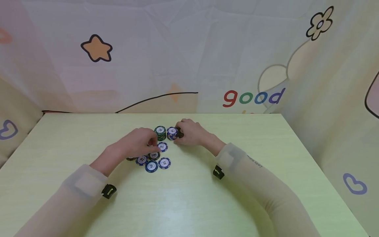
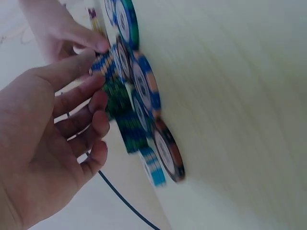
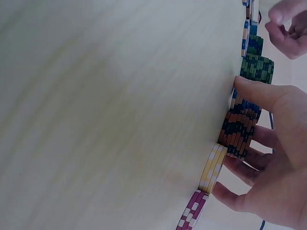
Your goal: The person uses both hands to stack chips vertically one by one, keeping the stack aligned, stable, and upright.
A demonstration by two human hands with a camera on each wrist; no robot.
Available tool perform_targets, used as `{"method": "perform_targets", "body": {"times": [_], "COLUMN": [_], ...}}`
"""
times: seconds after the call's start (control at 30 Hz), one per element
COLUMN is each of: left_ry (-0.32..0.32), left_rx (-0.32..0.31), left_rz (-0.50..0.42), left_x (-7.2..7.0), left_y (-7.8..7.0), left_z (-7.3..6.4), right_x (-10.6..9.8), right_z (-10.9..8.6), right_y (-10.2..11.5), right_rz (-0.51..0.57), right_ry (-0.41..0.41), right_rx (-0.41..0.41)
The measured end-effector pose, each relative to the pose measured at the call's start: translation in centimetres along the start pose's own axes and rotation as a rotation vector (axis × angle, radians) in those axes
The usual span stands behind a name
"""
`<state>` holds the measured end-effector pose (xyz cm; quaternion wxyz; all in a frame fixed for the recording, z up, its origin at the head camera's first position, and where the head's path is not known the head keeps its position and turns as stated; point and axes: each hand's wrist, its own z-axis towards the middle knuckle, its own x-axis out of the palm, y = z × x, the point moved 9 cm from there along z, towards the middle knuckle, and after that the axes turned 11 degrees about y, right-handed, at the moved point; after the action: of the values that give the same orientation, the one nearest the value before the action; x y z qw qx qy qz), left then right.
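My right hand (image 1: 192, 132) holds a short stack of blue poker chips (image 1: 172, 132), thumb at its front and fingers curling behind. A brown chip stack (image 3: 237, 134) stands beside that one, in front of the fingers in the right wrist view. To the left is a green chip stack (image 1: 160, 132). My left hand (image 1: 138, 142) hovers over the loose chips, its fingers loosely bent and nothing showing in them in the left wrist view. Below its fingertips lies a blue chip (image 1: 163, 146), with a dark chip (image 1: 154, 155) and several blue ones close by.
Yellow chips (image 3: 212, 168) and purple chips (image 3: 193, 211) stand past the brown stack in the right wrist view. A light blue chip pile (image 2: 152, 167) is at the other end of the row. The table (image 1: 183, 197) ends at a printed cloth (image 1: 165, 59) behind.
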<state>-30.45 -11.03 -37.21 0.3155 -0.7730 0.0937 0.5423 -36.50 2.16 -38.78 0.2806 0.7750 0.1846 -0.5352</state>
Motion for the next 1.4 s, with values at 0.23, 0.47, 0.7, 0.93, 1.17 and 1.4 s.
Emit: {"method": "perform_targets", "body": {"times": [0.23,0.47,0.7,0.93,1.17,1.4], "left_ry": [0.089,0.143,0.141,0.118,0.109,0.085], "left_rx": [0.101,0.122,0.103,0.155,0.185,0.185], "left_rz": [0.046,0.137,0.176,0.187,0.168,0.166], "left_x": [1.7,2.9,3.2,3.2,3.4,3.1], "left_y": [-3.3,-4.9,-5.2,-5.5,-5.5,-5.6], "left_z": [-0.2,-0.4,-0.4,-0.3,-0.1,0.1], "right_x": [0.1,0.2,0.3,0.2,0.2,0.0], "right_z": [0.1,0.4,0.3,0.2,0.3,0.2], "right_y": [-0.2,-0.1,-0.1,-0.2,-0.2,-0.2], "right_rz": [0.003,-0.024,-0.026,-0.033,-0.041,-0.025], "right_ry": [0.002,-0.008,-0.012,-0.009,-0.002,-0.014], "right_rx": [0.003,0.005,0.007,0.015,0.017,0.002]}}
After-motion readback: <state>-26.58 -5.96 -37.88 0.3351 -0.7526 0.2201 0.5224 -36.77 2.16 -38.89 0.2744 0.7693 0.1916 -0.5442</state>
